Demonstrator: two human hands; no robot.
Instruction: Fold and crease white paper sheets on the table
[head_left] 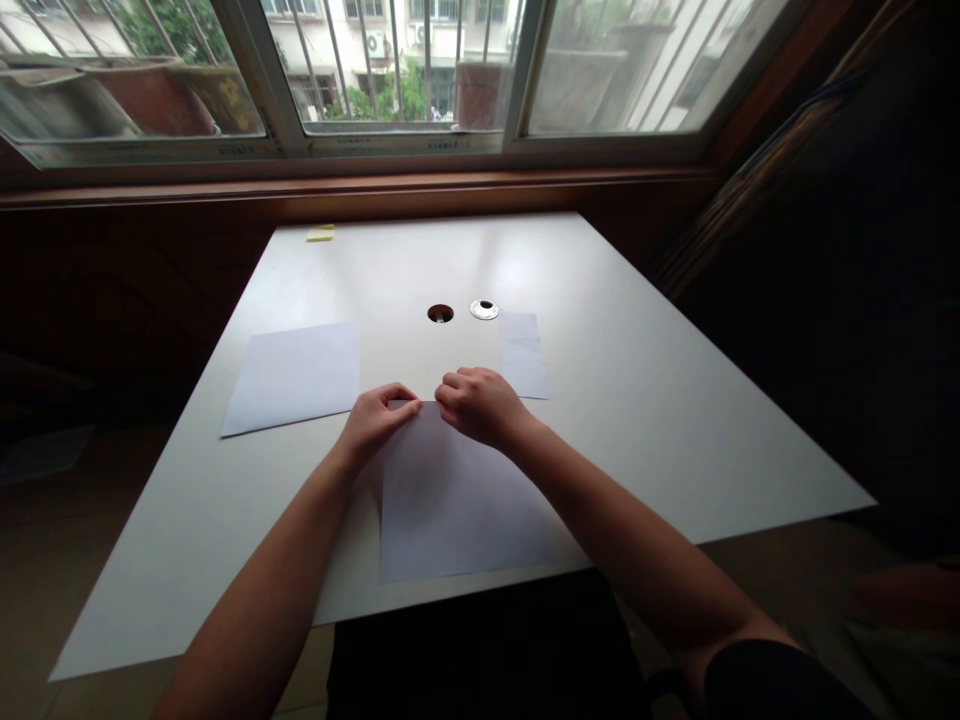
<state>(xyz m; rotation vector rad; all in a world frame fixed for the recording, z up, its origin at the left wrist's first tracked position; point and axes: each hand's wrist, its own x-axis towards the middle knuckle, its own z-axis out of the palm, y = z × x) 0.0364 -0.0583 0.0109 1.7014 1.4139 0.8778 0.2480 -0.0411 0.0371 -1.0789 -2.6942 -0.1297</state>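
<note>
A sheet of white paper lies on the table right in front of me, its near edge close to the table's front edge. My left hand pinches the far edge of this sheet between thumb and fingers, near its left corner. Just to the right, my right hand is closed on the same far edge, its fingers curled and partly hidden from view. Only a small gap separates the two hands. The right forearm crosses over the right side of the sheet.
The white table holds a stack or sheet of paper at left and a smaller paper piece at right. Beyond are a round hole, a silver ring cover and yellow sticky notes. A barred window stands behind.
</note>
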